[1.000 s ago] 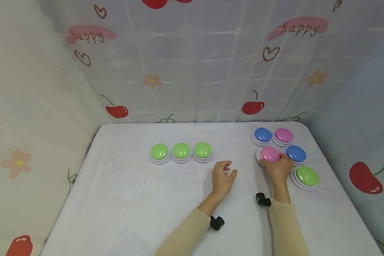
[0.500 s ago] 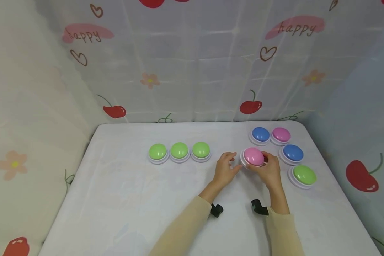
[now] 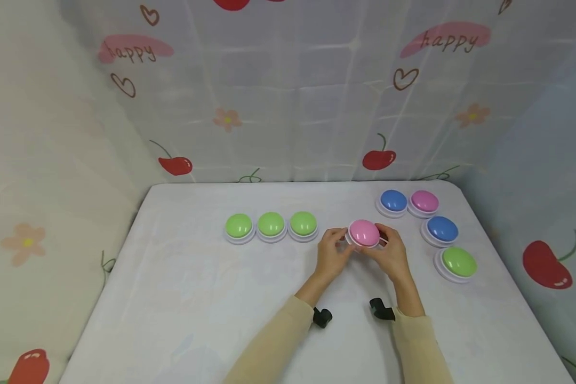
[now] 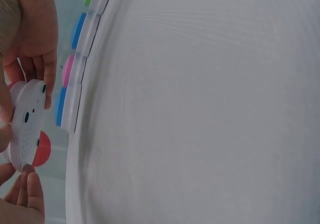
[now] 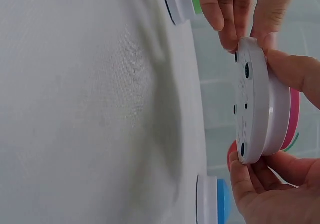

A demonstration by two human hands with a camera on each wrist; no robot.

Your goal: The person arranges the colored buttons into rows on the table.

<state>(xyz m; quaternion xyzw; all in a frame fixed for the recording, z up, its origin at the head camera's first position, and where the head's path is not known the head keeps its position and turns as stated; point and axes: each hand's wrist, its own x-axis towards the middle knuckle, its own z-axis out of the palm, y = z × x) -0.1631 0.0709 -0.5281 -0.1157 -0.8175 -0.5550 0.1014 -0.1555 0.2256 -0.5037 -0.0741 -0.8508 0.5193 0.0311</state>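
Observation:
A pink dome push button (image 3: 365, 232) on a round white base is held by both hands, raised off the table and tilted. My left hand (image 3: 330, 256) pinches the base's left edge between thumb and fingers. On the opposite edge, my right hand (image 3: 391, 257) grips with its thumb and fingers. The white underside (image 5: 245, 99) with small dark feet and a patch of tiny holes faces the table in the right wrist view. To the left stands a row of three green buttons, the nearest green button (image 3: 303, 224) close beyond my left fingertips.
On the right of the white table (image 3: 173, 298) stand a blue button (image 3: 393, 200), another pink button (image 3: 424, 201), a second blue button (image 3: 442, 229) and a larger-looking green button (image 3: 459, 262). A printed curtain (image 3: 288, 106) hangs behind the table's far edge.
My right hand has lifted the pink button from the right-hand group and carried it left. My left hand, earlier holding nothing, now grips its left edge too.

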